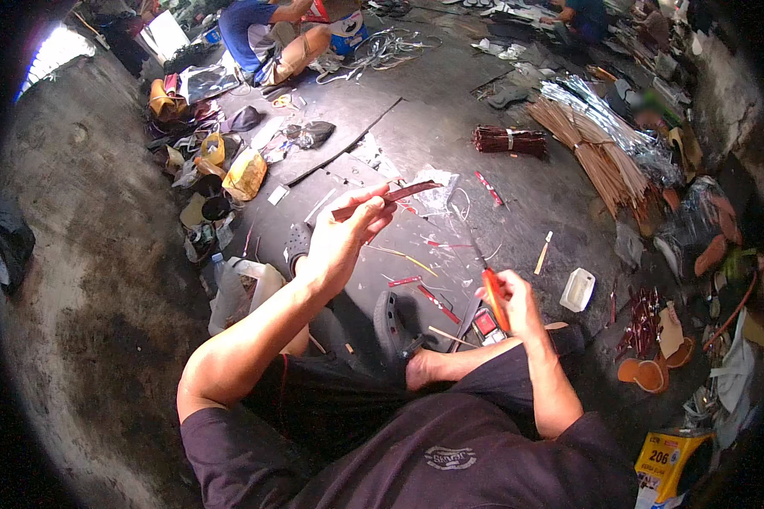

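Note:
My left hand (346,233) is raised over the floor and pinches a thin dark reddish-brown strip (403,192) that sticks out to the right. My right hand (513,299) is lower, near my knee, closed around a tool with an orange-red handle (493,297); a thin dark blade or rod rises from it toward the strip. Short red and pale offcuts (429,297) lie on the dark floor between both hands. I sit with legs folded, a dark sandal (392,322) by my foot.
A bundle of dark red strips (509,140) and a large sheaf of tan sticks (598,157) lie at the far right. A small white tray (577,289) sits right of my hand. Bottles and clutter line the left. Another person (267,38) sits at the back.

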Available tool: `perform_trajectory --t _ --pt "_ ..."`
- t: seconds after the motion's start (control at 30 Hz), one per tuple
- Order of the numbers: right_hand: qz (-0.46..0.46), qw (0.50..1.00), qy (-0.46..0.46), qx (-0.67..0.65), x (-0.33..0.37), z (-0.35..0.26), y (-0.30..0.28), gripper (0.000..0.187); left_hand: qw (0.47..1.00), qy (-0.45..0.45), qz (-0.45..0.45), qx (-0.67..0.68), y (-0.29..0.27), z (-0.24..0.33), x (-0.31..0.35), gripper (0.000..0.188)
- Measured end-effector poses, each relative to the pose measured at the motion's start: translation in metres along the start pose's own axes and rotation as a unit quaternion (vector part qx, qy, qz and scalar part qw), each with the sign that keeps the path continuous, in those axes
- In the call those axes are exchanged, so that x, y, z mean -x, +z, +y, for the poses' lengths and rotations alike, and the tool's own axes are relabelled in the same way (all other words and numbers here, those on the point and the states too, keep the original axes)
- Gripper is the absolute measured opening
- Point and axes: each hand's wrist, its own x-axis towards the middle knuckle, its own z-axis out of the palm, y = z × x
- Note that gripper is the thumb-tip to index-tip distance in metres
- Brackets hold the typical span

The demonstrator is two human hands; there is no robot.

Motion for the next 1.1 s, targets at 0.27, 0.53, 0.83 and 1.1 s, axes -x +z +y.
perform_trajectory --t 0.27,0.53,0.83,1.1 --pt "0.024 0.932 -0.131 0.338 0.008 -0.081 0.041 0.077 1.0 0.025 -0.014 -0.007 0.009 0.002 0.003 0.032" --pt "0.043 0.913 -0.173 0.366 0.004 -0.087 0.042 0.079 0.999 0.039 -0.005 -0.005 0.007 0.002 0.004 0.033" --pt "0.079 0.912 -0.19 0.355 -0.001 -0.081 0.04 0.055 0.999 0.036 -0.008 -0.013 0.007 0.005 0.005 0.034" --pt "0.088 0.898 -0.216 0.373 -0.004 -0.084 0.043 0.062 0.999 0.039 -0.027 -0.011 0.009 0.004 0.008 0.033"
